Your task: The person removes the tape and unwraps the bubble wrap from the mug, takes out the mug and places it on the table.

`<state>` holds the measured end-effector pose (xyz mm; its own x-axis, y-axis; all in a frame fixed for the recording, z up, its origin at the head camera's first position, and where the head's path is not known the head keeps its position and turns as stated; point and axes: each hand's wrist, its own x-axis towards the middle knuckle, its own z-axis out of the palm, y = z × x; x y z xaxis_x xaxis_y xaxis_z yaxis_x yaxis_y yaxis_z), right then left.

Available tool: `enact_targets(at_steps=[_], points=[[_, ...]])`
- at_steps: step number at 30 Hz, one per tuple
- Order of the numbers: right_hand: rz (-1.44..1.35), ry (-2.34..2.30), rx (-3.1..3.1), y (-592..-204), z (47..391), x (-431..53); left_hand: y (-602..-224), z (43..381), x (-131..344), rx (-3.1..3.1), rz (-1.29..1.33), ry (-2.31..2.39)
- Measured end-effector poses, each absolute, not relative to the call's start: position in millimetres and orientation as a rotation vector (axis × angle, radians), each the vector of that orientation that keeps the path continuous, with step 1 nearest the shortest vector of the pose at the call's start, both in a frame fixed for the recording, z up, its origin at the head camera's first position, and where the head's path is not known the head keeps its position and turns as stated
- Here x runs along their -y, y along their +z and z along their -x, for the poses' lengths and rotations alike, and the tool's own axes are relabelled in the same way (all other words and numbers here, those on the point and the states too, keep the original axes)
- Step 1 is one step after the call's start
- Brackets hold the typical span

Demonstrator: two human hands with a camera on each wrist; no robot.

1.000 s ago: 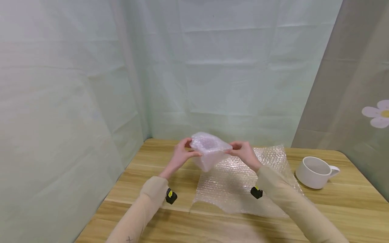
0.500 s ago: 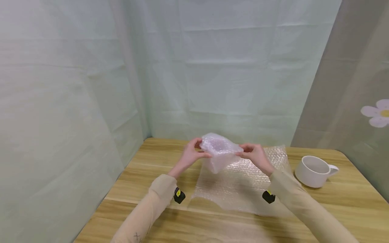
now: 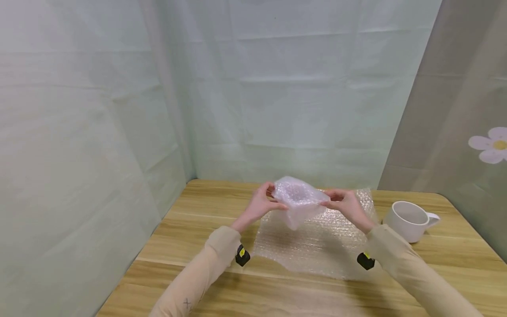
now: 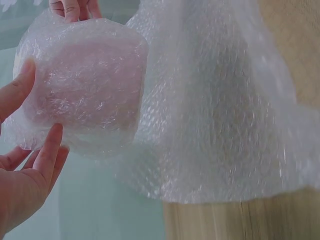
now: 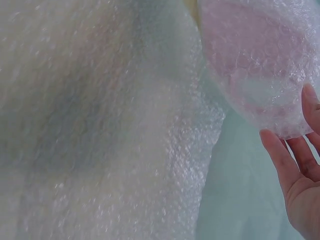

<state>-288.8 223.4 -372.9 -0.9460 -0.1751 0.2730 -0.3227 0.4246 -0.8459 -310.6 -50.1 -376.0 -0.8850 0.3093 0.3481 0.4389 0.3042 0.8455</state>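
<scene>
Both hands hold a pink item bundled in bubble wrap [image 3: 300, 199] up over the table. My left hand [image 3: 259, 205] grips its left end, thumb on the near side and fingers on the far side. At the opposite corner, my right hand [image 3: 349, 208] pinches the wrap between thumb and fingers. The left wrist view shows the pink bundle [image 4: 90, 82] close up, with the wrap blurring its exact shape. Through the layers in the right wrist view, the pink bundle [image 5: 255, 45] shows a paler patch near its end. A flat bubble wrap sheet [image 3: 313, 253] lies beneath.
A white mug [image 3: 405, 225] stands to the right of the sheet, handle pointing right, partly behind the right sleeve. The wooden table [image 3: 170, 246] reaches back to pale green curtains [image 3: 293, 110]. A grey-brown cloth with a flower [image 3: 498, 145] hangs at the right.
Both hands have carried the wrapped bundle to the right and slightly nearer, keeping their grip at each end. The mug and the flat sheet have stayed put.
</scene>
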Motion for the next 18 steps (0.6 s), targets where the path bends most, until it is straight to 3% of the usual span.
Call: enact_targets(at_steps=[18], points=[[-0.412,1.489,2.573,-383.3,279.5,-247.7,-382.7,311.4,25.8,2.501,0.736,-1.712]])
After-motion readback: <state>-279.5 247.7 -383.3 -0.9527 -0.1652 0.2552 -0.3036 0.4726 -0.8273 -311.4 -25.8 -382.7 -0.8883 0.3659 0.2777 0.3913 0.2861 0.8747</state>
